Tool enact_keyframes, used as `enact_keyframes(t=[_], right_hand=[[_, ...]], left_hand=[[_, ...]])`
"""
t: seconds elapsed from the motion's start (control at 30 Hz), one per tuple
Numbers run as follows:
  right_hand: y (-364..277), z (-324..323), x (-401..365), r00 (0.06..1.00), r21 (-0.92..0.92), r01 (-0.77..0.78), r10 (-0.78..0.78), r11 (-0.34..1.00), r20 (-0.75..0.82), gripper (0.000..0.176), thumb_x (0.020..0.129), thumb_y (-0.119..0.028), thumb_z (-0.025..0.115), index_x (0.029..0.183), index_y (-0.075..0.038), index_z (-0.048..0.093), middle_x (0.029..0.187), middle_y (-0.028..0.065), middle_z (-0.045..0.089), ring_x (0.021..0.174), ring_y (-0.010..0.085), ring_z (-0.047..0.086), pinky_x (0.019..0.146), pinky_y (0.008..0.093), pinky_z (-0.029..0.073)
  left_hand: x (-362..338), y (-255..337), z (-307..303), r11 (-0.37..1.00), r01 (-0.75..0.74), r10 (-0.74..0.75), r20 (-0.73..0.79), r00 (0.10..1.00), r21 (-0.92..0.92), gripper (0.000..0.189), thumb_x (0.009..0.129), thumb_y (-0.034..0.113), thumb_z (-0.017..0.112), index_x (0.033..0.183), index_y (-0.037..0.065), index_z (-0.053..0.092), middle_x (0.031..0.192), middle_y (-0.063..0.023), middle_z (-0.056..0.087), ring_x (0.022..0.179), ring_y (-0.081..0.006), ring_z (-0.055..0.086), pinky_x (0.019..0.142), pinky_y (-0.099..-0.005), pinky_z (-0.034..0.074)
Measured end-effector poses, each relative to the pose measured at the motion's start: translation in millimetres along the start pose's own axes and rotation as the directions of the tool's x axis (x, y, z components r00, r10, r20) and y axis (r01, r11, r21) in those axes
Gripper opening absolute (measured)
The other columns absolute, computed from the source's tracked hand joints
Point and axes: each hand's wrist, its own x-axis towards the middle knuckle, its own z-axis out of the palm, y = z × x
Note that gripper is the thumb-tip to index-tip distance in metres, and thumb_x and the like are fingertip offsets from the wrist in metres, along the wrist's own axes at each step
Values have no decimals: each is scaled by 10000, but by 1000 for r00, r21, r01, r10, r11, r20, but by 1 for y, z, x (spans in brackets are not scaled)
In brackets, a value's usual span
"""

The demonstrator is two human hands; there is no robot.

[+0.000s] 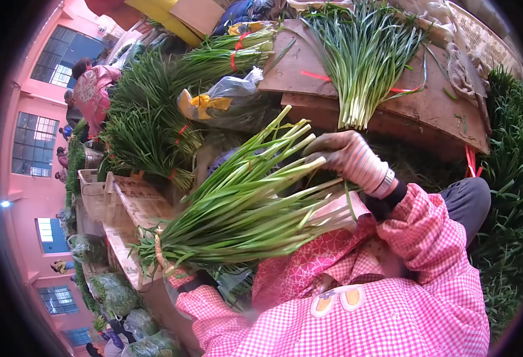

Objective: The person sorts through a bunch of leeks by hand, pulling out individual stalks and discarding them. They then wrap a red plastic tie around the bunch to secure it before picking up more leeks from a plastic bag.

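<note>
A loose bunch of garlic chives [231, 223] lies slantwise across my lap, leafy ends at the lower left and pale stem ends toward the upper right. My left hand [161, 253] is closed around the leafy end, its fingers partly hidden by the leaves. At the stem ends, my gloved right hand [353, 157] has its fingers bent and closed on some stems; the fingertips are partly hidden. Beyond it, another bunch of garlic chives [365, 65] rests on a brown board [303, 53], with a red tie [405, 90] lying under it.
Tied bunches of chives [148, 119] are piled at the left, beside a clear plastic bag [231, 89]. A cream plastic crate [136, 202] stands left of my left hand. Loose greens [508, 238] heap along the right. Other people [95, 92] are in the background.
</note>
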Motion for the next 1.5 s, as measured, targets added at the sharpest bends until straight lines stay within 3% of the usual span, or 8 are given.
enact_keyframes(t=[0.3, 0.4, 0.53, 0.67, 0.77, 1.13, 1.4, 1.5], right_hand=[[23, -80, -30, 964, -463, -265, 219, 846, -152, 160, 750, -73, 656, 906, -37, 652, 757, 54, 655, 707, 157, 621, 671, 291, 499], [44, -105, -38, 848, -929, -290, 388, -230, -361, 164, 733, -53, 641, 893, -71, 672, 816, 79, 676, 805, 228, 656, 687, 335, 520], [39, -141, -42, 731, -845, -263, 476, -465, -489, 144, 725, -227, 640, 802, -124, 705, 887, 100, 676, 867, 270, 647, 726, 378, 523], [16, -100, -46, 993, -957, 80, 58, 278, 100, 427, 732, -397, 646, 1031, -92, 639, 1040, 144, 620, 946, 292, 595, 828, 372, 466], [-8, -34, -30, 915, -90, -202, 221, 975, 338, 456, 746, -206, 688, 1147, -21, 575, 1094, 81, 615, 976, 120, 543, 853, 290, 438], [17, -18, 27, 948, 657, 117, 115, 745, -298, 266, 805, -51, 618, 1064, -2, 578, 992, 105, 630, 837, 187, 633, 781, 291, 512], [16, -4, -16, 959, 179, -164, 115, 970, 258, 485, 728, -212, 714, 1160, -42, 573, 1029, 78, 643, 840, 122, 590, 765, 268, 480], [32, 23, -13, 924, -466, 312, -150, 828, 353, 352, 729, -227, 659, 1048, -84, 622, 896, 114, 651, 770, 217, 622, 712, 330, 492]], left_hand=[[-2, -2, -7, 995, -40, 36, -46, 998, -93, 246, 903, 244, 481, 992, 74, 635, 997, -106, 636, 896, -234, 610, 836, -398, 497], [-6, -5, -8, 997, -68, 70, -62, 996, 36, 260, 910, 248, 469, 1018, 73, 627, 1026, -121, 628, 915, -254, 604, 858, -408, 486], [6, -11, -65, 986, -67, 77, -59, 995, 150, 278, 917, 256, 457, 1040, 69, 623, 1063, -145, 616, 937, -280, 598, 876, -441, 473], [7, -31, -82, 990, -45, 61, -121, 991, 133, 280, 917, 259, 454, 1042, 73, 623, 1066, -146, 615, 938, -283, 598, 876, -448, 473], [2, -31, -79, 990, -24, 44, -149, 988, 138, 282, 917, 261, 452, 1043, 76, 623, 1067, -147, 614, 939, -286, 598, 875, -453, 472], [10, -21, -53, 987, -37, 55, -111, 992, 158, 287, 919, 270, 444, 1047, 85, 623, 1074, -148, 612, 942, -294, 598, 873, -470, 470], [15, -31, -49, 990, -33, 50, -119, 992, 139, 292, 920, 276, 438, 1050, 92, 624, 1080, -150, 610, 944, -300, 598, 872, -483, 469], [10, -32, -47, 990, -37, 53, -113, 992, 133, 293, 920, 278, 436, 1052, 95, 624, 1081, -150, 609, 945, -302, 598, 872, -488, 468]])
